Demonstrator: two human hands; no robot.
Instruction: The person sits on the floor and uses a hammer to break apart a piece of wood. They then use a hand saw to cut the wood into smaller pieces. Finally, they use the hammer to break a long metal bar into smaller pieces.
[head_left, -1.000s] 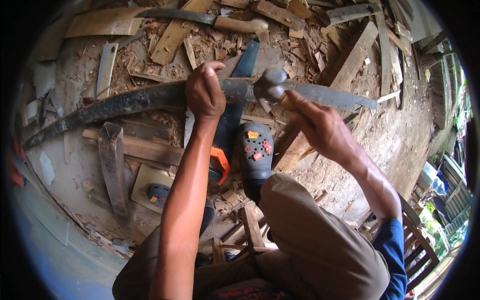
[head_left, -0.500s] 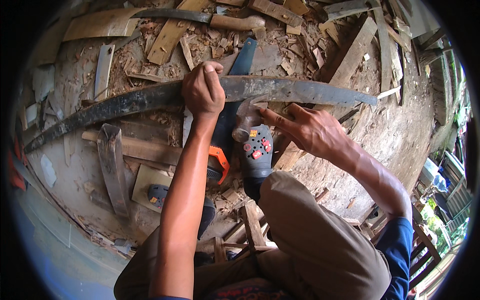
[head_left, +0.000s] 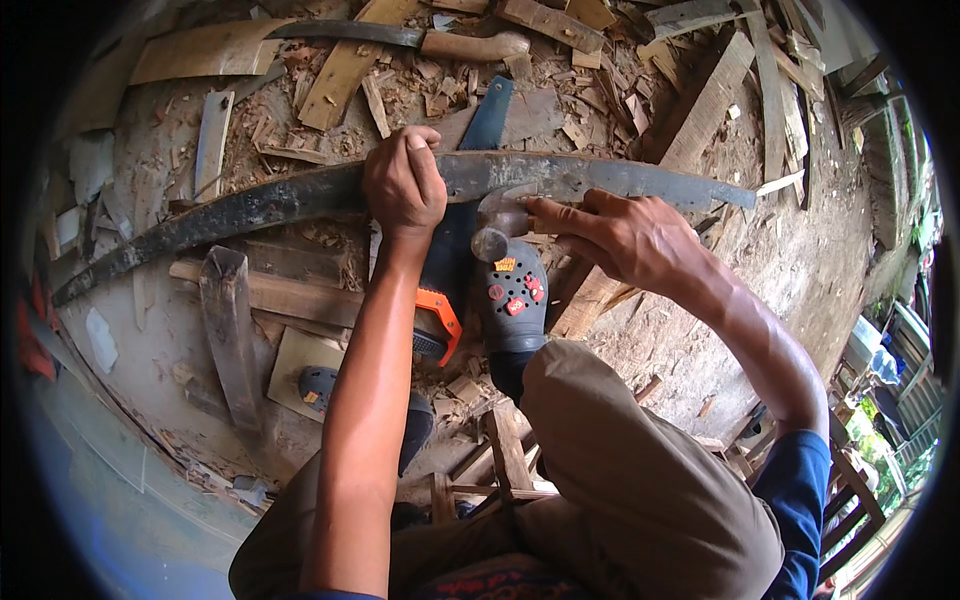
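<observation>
A long, dark, weathered wooden plank [head_left: 560, 180] stretches across the view and looks bowed. My left hand [head_left: 404, 185] is closed over it near the middle. My right hand [head_left: 635, 235] grips a claw hammer [head_left: 497, 222], its index finger laid along the handle close to the head. The hammer head is by the plank's near side, above my shoe, with its round face toward me; I cannot tell whether it touches the plank. Beneath the plank lies a handsaw [head_left: 486, 120] with an orange and black handle [head_left: 440, 315].
My right foot, in a grey clog [head_left: 515, 310], stands just below the hammer. A wooden-handled machete [head_left: 470, 45] lies at the far side. Wood chips and offcuts [head_left: 705, 105] litter the ground. A squared timber piece [head_left: 230, 335] lies at the left, near a glassy sheet [head_left: 120, 470].
The hammer head has shifted slightly away from me and tilted. My right hand has moved a little farther from me with it. My left hand and the plank have hardly moved.
</observation>
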